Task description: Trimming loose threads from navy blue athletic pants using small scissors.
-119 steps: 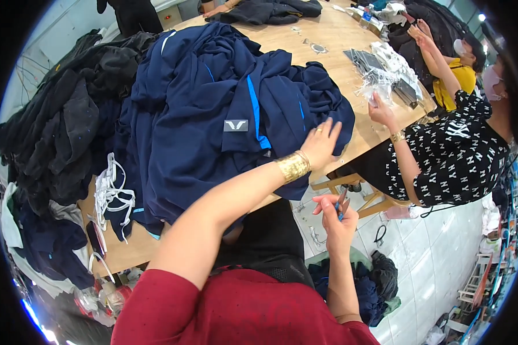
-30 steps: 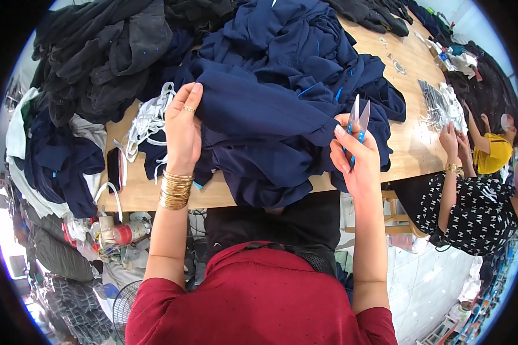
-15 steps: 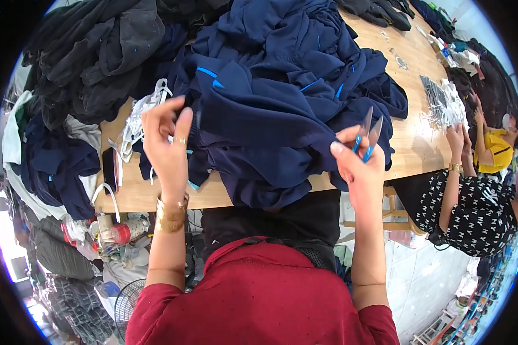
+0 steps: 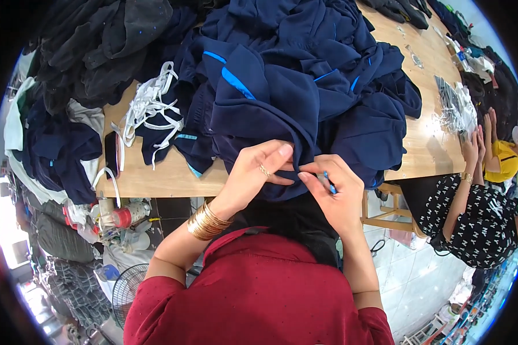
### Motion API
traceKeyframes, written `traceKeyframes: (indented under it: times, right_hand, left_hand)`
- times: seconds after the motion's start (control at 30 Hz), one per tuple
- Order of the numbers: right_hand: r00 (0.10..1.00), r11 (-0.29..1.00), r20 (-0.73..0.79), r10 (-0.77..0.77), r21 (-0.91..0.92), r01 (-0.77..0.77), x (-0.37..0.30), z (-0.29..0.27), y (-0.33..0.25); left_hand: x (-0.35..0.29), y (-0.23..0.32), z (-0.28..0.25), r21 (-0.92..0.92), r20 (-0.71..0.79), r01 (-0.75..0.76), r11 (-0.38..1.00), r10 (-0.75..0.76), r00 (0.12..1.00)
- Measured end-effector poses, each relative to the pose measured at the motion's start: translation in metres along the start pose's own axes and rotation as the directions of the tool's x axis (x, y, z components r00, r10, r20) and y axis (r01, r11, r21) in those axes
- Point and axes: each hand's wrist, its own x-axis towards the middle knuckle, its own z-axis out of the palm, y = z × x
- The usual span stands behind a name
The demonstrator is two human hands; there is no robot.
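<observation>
A large heap of navy cloth with bright blue strips lies before me, and one navy garment (image 4: 270, 123) from it hangs over the table's front edge. My left hand (image 4: 258, 169), wearing a ring and gold bangles, is closed on this garment's lower edge. Close beside it, the thumb and fingertips of my right hand (image 4: 336, 190) pinch the same edge. Small scissors (image 4: 330, 183) stay tucked in my right hand; only part of a blue handle shows, and the blades are hidden.
White straps (image 4: 149, 109) lie tangled at the left, near a phone (image 4: 113, 154) on the wooden table (image 4: 207, 187). Black garments (image 4: 106, 52) are piled at the far left. Rightward, a person in a patterned black top (image 4: 472, 221) reaches toward white strips (image 4: 457, 106).
Both my hands have come together at the garment's near edge, left moving right and right moving left. The scissors' blades no longer show. More of a blue strip is exposed.
</observation>
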Motion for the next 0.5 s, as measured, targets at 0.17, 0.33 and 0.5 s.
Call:
traceKeyframes:
  times: [0.17, 0.33, 0.5]
  right_hand:
    - [0.988, 0.982, 0.003, 0.154, 0.107, -0.154, -0.004, 0.002, -0.003]
    - [0.962, 0.947, -0.059, 0.267, 0.203, -0.25, -0.006, -0.004, -0.001]
    - [0.938, 0.944, -0.26, 0.23, 0.295, -0.15, -0.014, 0.002, 0.01]
  left_hand:
    - [0.01, -0.015, -0.01, 0.126, 0.005, -0.007, 0.992, 0.006, 1.0]
    - [0.005, -0.021, -0.013, 0.035, -0.011, 0.02, 0.999, -0.02, 1.0]
    - [-0.002, -0.019, 0.007, -0.411, -0.014, -0.05, 0.91, 0.049, 0.999]
